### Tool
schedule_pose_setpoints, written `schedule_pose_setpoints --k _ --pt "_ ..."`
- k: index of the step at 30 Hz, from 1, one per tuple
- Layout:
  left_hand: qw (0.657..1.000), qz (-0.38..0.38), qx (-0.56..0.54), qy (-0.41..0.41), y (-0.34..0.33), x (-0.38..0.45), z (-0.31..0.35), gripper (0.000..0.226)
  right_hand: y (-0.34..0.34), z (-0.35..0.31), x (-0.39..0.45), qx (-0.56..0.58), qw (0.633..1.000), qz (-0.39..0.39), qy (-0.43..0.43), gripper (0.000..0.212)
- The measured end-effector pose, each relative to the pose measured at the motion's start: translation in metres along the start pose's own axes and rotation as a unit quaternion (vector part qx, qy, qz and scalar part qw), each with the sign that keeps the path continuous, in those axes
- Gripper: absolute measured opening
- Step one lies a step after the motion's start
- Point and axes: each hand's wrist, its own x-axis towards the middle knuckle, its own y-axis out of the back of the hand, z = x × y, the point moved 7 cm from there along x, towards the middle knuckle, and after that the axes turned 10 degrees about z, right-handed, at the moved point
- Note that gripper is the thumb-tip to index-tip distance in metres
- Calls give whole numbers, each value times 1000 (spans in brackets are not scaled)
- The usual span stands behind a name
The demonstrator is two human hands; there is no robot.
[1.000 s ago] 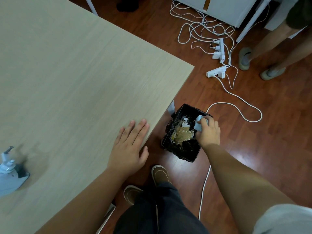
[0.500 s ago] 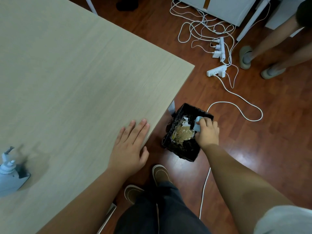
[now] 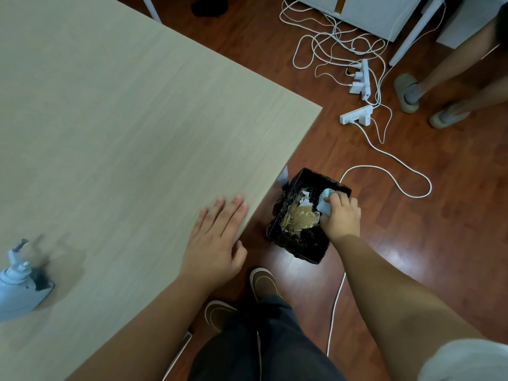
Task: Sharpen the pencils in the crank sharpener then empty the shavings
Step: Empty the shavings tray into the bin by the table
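Left hand [image 3: 213, 244] flat, fingers straight, on table [image 3: 123, 119] edge, likely bracing the lean. Right hand [image 3: 341, 217] gripping pale-blue tray [image 3: 324, 203], tipped over black bin [image 3: 297, 244] on floor, shavings [image 3: 301, 221] inside. Sharpener [image 3: 19, 287] on table's near left.

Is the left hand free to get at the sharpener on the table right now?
Probably yes. The left hand lies flat and empty on the table, and only bare tabletop lies between it and the sharpener at the picture's left edge.
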Motion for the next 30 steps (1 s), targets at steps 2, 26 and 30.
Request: schedule_pose_setpoints --k 2,26,30 --pt "1000 -2 2 -2 -1 0 0 76 0 -1 -1 2 1000 4 3 41" --pt "999 -1 -36 -8 -1 -4 -5 68 63 -45 -23 672 629 42 -389 17" --pt "995 40 -79 42 23 -11 -16 64 91 -106 -33 724 606 -42 -328 16"
